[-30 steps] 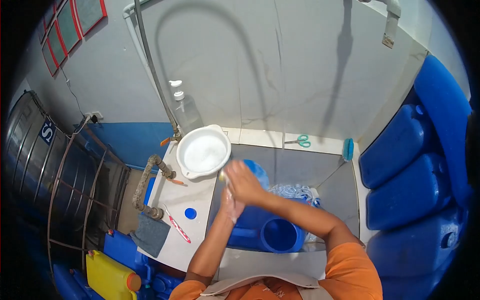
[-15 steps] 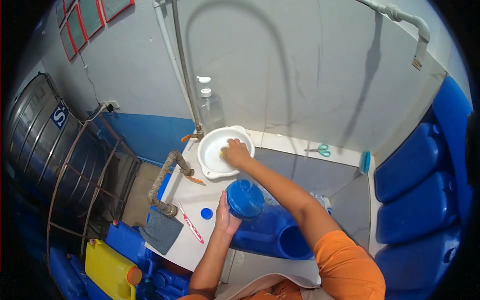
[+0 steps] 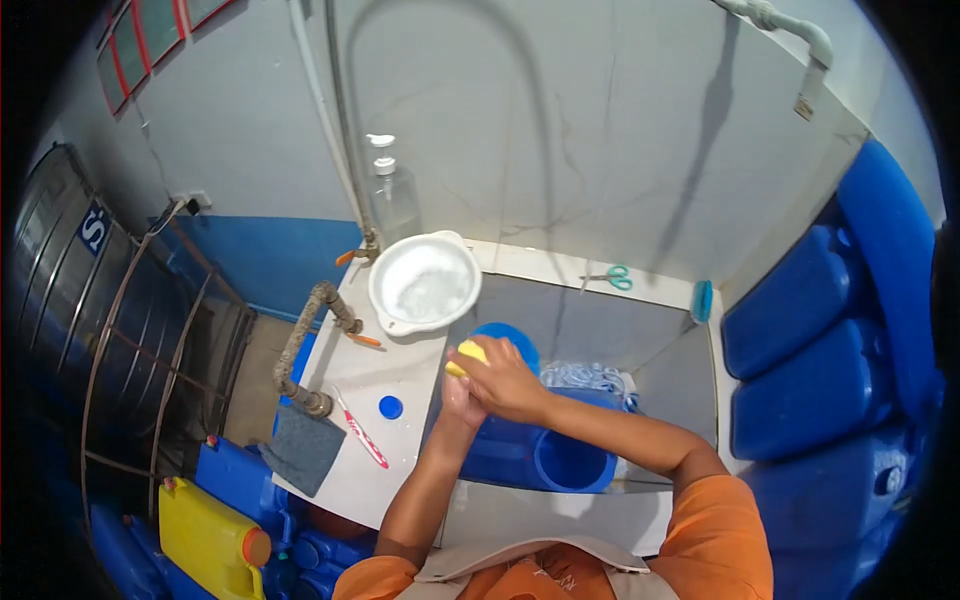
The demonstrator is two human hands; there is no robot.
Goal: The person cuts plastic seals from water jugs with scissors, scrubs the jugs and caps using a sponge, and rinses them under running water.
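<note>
My right hand (image 3: 508,385) is closed around a yellow sponge (image 3: 469,356), close above my left hand. My left hand (image 3: 461,405) grips a large round blue lid (image 3: 518,343); my right hand and the sponge cover part of the lid and the left fingers. Under both hands, a big blue water container (image 3: 500,450) lies on its side in the sink, its wide round mouth facing me. At the far left of the sink, a white basin (image 3: 425,283) holds sudsy water.
On the white counter are a small blue cap (image 3: 391,407), a pink-and-white toothbrush (image 3: 362,430) and a grey cloth (image 3: 303,448). Scissors (image 3: 616,278) and a blue brush (image 3: 703,300) rest on the back ledge. Blue containers (image 3: 790,390) line the right; a yellow jug (image 3: 208,540) stands lower left.
My right hand has left the basin with the yellow sponge and come to my left hand. The blue lid has tilted and is now partly hidden. The view has shifted slightly.
</note>
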